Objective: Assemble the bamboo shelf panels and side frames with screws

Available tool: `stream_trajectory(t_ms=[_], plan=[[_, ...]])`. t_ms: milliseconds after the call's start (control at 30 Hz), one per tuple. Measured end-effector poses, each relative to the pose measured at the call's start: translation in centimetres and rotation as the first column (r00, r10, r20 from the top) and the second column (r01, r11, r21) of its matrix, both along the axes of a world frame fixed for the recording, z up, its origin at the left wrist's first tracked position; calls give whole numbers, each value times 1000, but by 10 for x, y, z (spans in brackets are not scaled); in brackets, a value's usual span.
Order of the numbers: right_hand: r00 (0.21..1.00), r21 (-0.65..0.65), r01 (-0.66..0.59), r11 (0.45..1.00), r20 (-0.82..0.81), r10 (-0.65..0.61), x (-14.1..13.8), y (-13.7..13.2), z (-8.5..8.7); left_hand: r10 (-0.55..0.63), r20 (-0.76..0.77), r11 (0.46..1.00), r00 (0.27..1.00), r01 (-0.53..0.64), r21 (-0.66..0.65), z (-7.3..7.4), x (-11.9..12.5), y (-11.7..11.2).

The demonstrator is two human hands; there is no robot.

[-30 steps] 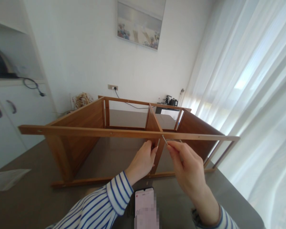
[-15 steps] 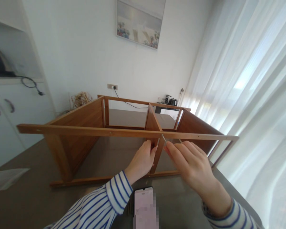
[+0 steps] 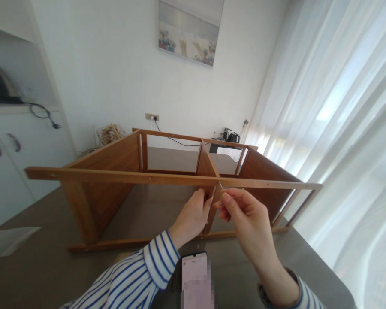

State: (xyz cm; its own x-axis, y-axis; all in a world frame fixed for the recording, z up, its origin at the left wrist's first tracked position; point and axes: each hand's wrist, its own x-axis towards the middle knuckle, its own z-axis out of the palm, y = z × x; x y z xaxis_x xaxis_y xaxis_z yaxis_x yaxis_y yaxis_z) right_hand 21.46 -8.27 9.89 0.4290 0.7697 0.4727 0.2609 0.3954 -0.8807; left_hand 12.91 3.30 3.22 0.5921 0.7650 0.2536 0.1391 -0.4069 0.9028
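Note:
A brown wooden shelf frame (image 3: pixel 122 176) lies on its side on the dark table. My left hand (image 3: pixel 193 216) is closed around the edge of its middle shelf board (image 3: pixel 209 159), just below the near rail; some of the fingers are hidden behind the wood. My right hand (image 3: pixel 247 219) pinches a thin metal hex key (image 3: pixel 221 185) between thumb and fingers. The key's tip meets the near rail where the middle board joins it. Most of the key is covered by my fingers.
A phone (image 3: pixel 194 274) lies on the table (image 3: pixel 141 274) in front of me. At the left is a clear plastic bag (image 3: pixel 11 241). White curtains (image 3: pixel 350 128) hang along the right side. White cabinets (image 3: pixel 9 159) stand at the left, and a kettle (image 3: pixel 233 137) sits at the back.
My right hand has turned over and shifted left, from a knuckles-up grip to a thumb-and-finger pinch on the hex key. My left hand and the shelf frame stay in place.

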Motion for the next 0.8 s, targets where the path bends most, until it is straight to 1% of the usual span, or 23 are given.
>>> stream_trajectory(t_ms=[67, 100, 167, 233, 300, 367, 400, 467, 533, 567, 600, 667, 800], plan=[[992, 21, -53, 998, -116, 55, -1, 2, -2, -3, 1, 1000, 1000, 3, 1, 1, 0, 0], [986, 28, -78, 997, -147, 81, 0, 2, -3, -2, -1, 1000, 1000, 2, 5, 2, -1, 0], [981, 27, -115, 993, -153, 118, 2, 2, -5, -7, -4, 1000, 1000, 7, 12, 2, -1, 0], [986, 9, -134, 991, -100, 135, 7, 0, -7, -13, -1, 1000, 1000, 13, 9, 2, 0, 0], [993, -15, -117, 993, 15, 118, 13, -3, -8, -14, 3, 1000, 1000, 13, 3, 0, 0, 1], [975, -16, -51, 999, 214, 53, 19, -5, -6, -3, -1, 1000, 1000, 3, 5, -1, 1, 1], [944, 0, -10, 1000, 331, 9, 21, -6, -5, 2, -5, 1000, 1000, -2, 10, -2, 1, 1], [845, 57, 45, 997, 530, -69, 24, -8, 1, 8, -13, 1000, 1000, -7, 23, -3, 2, 2], [768, 105, 60, 993, 630, -113, 24, -9, 6, 13, -22, 999, 1000, -12, 46, -4, 1, 3], [752, 124, 63, 990, 646, -129, 23, -9, 8, 14, -30, 998, 999, -13, 63, -4, 1, 3], [750, 140, 65, 988, 647, -141, 21, -9, 9, 18, -38, 996, 999, -15, 82, -3, 0, 3], [771, 161, 76, 984, 616, -160, 17, -8, 9, 29, -53, 992, 998, -22, 123, -2, -1, 4], [874, 153, 111, 982, 455, -170, 9, -3, -1, 56, -65, 987, 996, -45, 156, 0, -2, 4]])
